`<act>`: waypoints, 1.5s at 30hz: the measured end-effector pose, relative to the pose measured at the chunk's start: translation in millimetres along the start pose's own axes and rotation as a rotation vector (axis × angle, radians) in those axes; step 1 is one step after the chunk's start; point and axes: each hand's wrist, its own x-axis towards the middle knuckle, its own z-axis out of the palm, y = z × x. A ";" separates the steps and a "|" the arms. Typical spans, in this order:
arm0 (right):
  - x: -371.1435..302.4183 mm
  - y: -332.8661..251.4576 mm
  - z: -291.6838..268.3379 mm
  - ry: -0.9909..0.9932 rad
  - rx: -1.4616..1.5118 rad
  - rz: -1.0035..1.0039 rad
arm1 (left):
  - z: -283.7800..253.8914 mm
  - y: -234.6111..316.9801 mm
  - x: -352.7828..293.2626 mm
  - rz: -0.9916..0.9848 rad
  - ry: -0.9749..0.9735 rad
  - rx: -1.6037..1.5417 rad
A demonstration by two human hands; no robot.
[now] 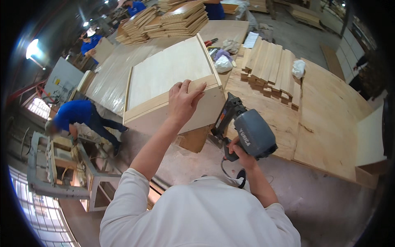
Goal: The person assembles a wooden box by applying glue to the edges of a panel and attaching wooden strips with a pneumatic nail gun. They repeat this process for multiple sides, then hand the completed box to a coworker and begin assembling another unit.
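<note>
A shallow, pale wooden box (pixel 173 66) lies tilted on the bench in front of me, its flat panel facing up. Along its near edge runs a light wooden strip (pixel 152 100). My left hand (pixel 183 101) is closed over this strip near its right end, fingers bent across the wood. In my right hand (pixel 243 156) is the handle of a dark grey nail gun (pixel 255 133), with fingers wrapped round it. The gun's nose and magazine stand just right of the box's near right corner. A thin hose (pixel 223 166) hangs from the handle.
Right of the box, wooden slats (pixel 273 68) are stacked on a plywood bench (pixel 329 119), beside a white crumpled bag (pixel 298 68). Stacked panels (pixel 173 20) lie at the back. A person in blue (pixel 78 115) bends over a metal frame (pixel 94 185) at left; other people work farther off.
</note>
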 end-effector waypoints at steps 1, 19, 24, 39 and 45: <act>2.6 6.4 4.2 0.004 -0.045 -0.050 | 2.7 3.9 2.9 0.007 -0.004 0.009; 36.5 59.0 32.5 0.232 -0.226 -0.161 | 2.9 -7.2 0.4 0.105 0.064 -0.011; 40.6 54.7 35.3 0.223 -0.174 -0.183 | 5.6 -10.5 2.4 0.065 0.024 -0.039; 31.7 71.9 68.5 0.087 -0.164 -0.146 | -27.8 -59.9 -53.2 -0.010 0.038 -0.008; 43.3 81.4 70.4 0.117 -0.178 -0.191 | -27.7 -63.1 -52.0 -0.010 0.027 -0.017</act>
